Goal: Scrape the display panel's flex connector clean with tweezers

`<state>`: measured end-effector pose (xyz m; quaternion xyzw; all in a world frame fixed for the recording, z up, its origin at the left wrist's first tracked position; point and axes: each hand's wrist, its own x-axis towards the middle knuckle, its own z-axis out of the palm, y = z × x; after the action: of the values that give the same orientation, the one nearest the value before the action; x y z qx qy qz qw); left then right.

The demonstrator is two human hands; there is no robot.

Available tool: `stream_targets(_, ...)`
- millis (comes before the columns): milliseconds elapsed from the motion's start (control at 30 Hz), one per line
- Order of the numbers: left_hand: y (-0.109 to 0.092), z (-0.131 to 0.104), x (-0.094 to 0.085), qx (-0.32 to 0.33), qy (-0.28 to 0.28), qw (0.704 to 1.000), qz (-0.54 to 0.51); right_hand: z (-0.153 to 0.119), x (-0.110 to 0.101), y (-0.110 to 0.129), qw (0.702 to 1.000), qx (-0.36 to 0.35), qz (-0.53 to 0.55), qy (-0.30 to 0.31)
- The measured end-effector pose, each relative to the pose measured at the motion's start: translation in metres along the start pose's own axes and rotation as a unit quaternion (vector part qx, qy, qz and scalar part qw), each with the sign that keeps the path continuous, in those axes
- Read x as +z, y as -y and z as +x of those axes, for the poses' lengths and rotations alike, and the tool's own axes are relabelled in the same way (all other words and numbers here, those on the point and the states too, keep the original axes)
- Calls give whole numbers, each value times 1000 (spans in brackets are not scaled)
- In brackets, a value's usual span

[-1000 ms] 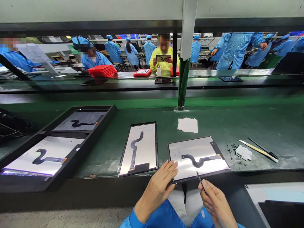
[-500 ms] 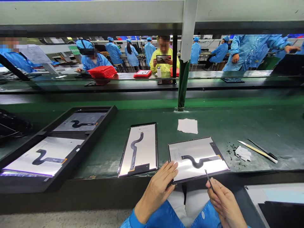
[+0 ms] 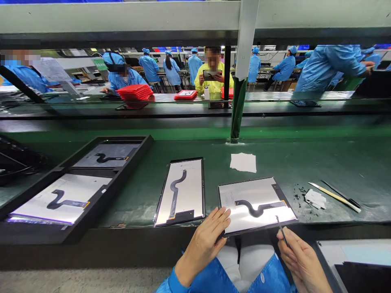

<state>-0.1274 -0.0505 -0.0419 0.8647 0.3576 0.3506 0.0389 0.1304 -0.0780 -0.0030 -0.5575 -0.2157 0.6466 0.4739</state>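
A screen panel (image 3: 250, 191) with a curved black ribbon cable (image 3: 256, 211) lies at the bench's front edge, its front side slightly past the edge. My left hand (image 3: 209, 230) rests on its lower left corner, fingers stretched out and lying flat. In my right hand (image 3: 295, 248), a thin dark pointed tool (image 3: 282, 232) is pinched between thumb and fingers, its tip over the panel's lower right part, below the ribbon cable. Whether the tip touches the surface I cannot tell. Left of this panel lies a second one (image 3: 191, 191), turned lengthwise, with a similar cable.
On the left, a black tray (image 3: 122, 179) holds two more panels. White sheets (image 3: 243, 162) lie behind the panel. To the right are white pieces (image 3: 315, 199), black scraps, a yellowish stick (image 3: 332, 195) and a black pen-like tool (image 3: 353, 202). People sit beyond the bench.
My right hand has moved right with the tool, its tip shifting toward the panel's right side. My left hand stays on the corner. The view has shifted slightly.
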Motion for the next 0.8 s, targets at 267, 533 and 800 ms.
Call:
stream_targets(267, 0, 0, -1, -4, 3, 1000, -6, -4, -2, 8, 999, -33, 3, -24)
stream_targets(533, 0, 0, -1, -7, 9, 1000, -7, -3, -3, 19, 997, -34, -1, -62)
stream_targets(800, 0, 0, -1, -4, 9, 1000, -7, 0, -15, 25, 998, -37, 5, -56)
